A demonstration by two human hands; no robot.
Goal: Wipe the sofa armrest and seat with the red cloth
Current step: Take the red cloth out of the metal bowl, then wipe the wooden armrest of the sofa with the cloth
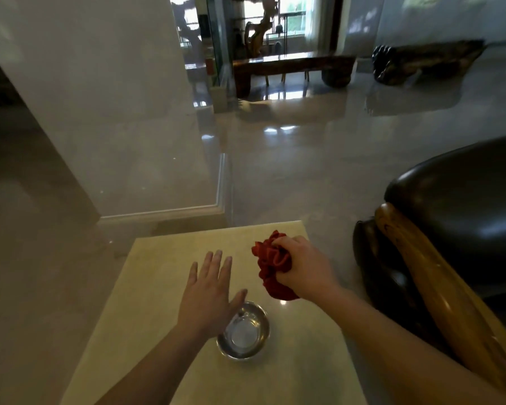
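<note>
My right hand (303, 266) grips the bunched red cloth (270, 258) above the cream side table (164, 258). My left hand (209, 290) hovers flat with straight fingers over the table, just left of a steel bowl (244, 336) that holds water. The sofa stands to the right: its dark leather cushion (462, 206) bulges above a long wooden armrest (438, 282) that runs toward the lower right corner. The sofa seat is out of sight.
A polished stone floor (289, 159) stretches ahead. A white wall corner with a baseboard (170, 211) rises on the left. Far back stand a dark wooden bench (292, 65) and a carved log (427, 61).
</note>
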